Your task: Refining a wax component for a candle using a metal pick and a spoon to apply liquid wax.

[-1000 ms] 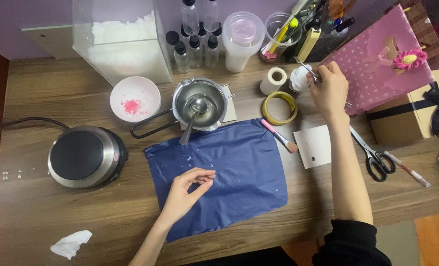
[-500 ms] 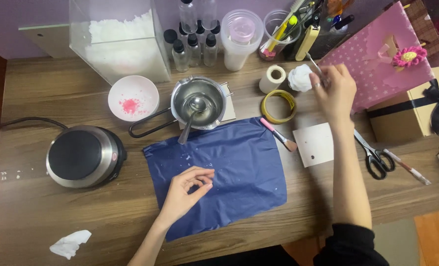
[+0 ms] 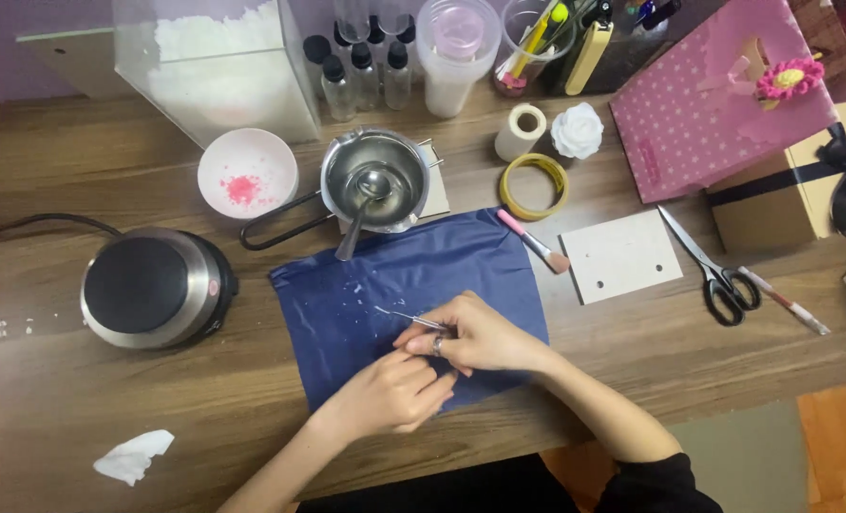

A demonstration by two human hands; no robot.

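Note:
My right hand [image 3: 475,334] rests over a dark blue sheet [image 3: 366,285] and holds thin metal tweezers [image 3: 406,317] whose tip points left across the sheet. My left hand [image 3: 389,394] lies just below it, fingers curled and touching the right hand; whether it grips anything is hidden. Small white flecks lie scattered on the sheet near the tweezers' tip.
A steel melting pot with a spoon [image 3: 373,185], a white bowl of pink bits [image 3: 247,173] and a round hot plate [image 3: 152,287] stand to the left. Tape rolls [image 3: 534,185], a white card [image 3: 620,255], scissors [image 3: 712,266], gift boxes [image 3: 717,95] lie to the right.
My right hand came down from the back right of the table to the blue sheet, bringing the tweezers. My left hand stayed on the sheet and now touches the right hand.

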